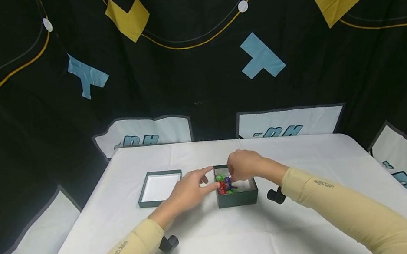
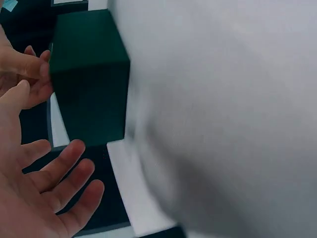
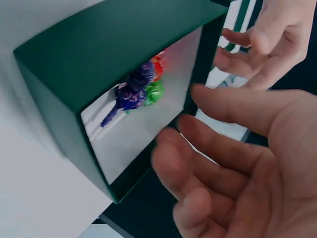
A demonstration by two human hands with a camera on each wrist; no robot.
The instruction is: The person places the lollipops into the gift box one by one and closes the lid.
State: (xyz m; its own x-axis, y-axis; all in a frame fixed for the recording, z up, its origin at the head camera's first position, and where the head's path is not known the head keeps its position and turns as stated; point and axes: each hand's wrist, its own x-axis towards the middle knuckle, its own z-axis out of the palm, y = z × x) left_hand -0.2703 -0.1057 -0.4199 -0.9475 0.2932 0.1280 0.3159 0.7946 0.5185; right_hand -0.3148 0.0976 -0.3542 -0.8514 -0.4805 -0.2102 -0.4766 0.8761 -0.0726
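A dark green box (image 1: 238, 200) stands uncovered on the table. Inside lie wrapped lollipops: purple (image 3: 131, 95), red (image 3: 158, 68) and green (image 3: 154, 93), with pale sticks partly visible. At the box's left side is my left hand (image 1: 189, 189), fingers spread and nothing held; its thumb tip reaches the box's left edge in the head view. My right hand (image 1: 245, 164) hovers over the box's right part. In the right wrist view its fingers (image 3: 213, 134) are loosely bent, thumb apart from them, with nothing between.
Left of the box lies its lid (image 1: 153, 203), white inside facing up. A white cloth (image 1: 213, 248) covers the table. Behind it hangs a black curtain (image 1: 196, 79) with yellow and blue tape. Dark wrist devices (image 1: 275, 196) sit beneath both forearms.
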